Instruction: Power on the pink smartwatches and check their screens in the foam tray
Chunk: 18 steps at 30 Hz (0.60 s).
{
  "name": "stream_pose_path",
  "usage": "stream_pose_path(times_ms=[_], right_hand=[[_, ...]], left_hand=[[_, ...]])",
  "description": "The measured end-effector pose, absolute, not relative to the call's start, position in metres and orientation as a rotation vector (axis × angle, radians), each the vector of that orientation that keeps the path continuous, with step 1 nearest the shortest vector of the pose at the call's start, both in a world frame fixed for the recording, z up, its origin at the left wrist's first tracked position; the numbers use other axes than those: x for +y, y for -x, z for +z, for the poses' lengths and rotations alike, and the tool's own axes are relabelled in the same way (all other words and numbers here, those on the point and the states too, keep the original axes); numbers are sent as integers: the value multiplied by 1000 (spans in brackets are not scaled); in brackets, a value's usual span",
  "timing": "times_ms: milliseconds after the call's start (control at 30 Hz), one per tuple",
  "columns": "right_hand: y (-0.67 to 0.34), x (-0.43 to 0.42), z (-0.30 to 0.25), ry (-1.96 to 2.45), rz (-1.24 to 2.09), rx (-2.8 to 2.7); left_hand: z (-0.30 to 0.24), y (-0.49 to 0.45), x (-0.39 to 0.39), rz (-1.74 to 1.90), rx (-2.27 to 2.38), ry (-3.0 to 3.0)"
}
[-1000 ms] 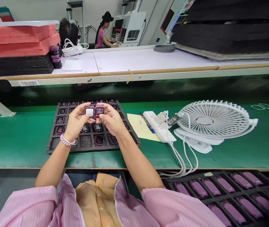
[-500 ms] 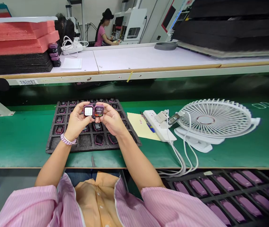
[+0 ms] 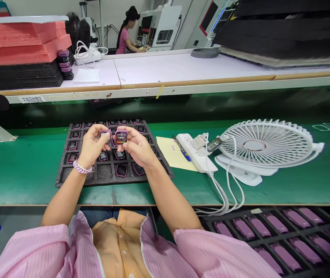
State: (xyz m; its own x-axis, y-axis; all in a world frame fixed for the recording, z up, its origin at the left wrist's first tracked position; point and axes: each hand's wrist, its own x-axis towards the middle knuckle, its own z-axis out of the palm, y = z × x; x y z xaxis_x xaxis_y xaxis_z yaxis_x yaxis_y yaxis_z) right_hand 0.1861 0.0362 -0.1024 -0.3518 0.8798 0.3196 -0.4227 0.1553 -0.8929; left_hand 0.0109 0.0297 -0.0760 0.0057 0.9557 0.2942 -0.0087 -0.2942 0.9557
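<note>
My left hand (image 3: 91,148) pinches a small purple square device (image 3: 105,136) whose screen now looks dim. My right hand (image 3: 136,146) grips a second purple device (image 3: 121,136) with a lit screen showing a red mark. Both hands hover side by side just above a dark foam tray (image 3: 66,178) on the green belt. The tray's pockets hold several more purple devices (image 3: 121,170). A beaded band circles my left wrist.
Right of the tray lie a yellow paper (image 3: 174,154), a white power strip (image 3: 195,157) with cables, and a white fan (image 3: 265,146) lying flat. A lower tray of purple parts (image 3: 272,235) sits at bottom right. Red and black foam stacks (image 3: 22,54) stand on the back shelf; a person works far behind.
The left device's bright white screen has gone dim and the left hand has tilted it slightly down. Both hands stay in place above the tray.
</note>
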Motion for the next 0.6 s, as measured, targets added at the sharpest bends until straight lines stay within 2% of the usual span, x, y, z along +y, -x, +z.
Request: stream_pose_path(times_ms=[600], right_hand=[[-205, 37, -110, 602, 1479, -1256]], left_hand=[[-86, -7, 31, 1344, 1003, -1231]])
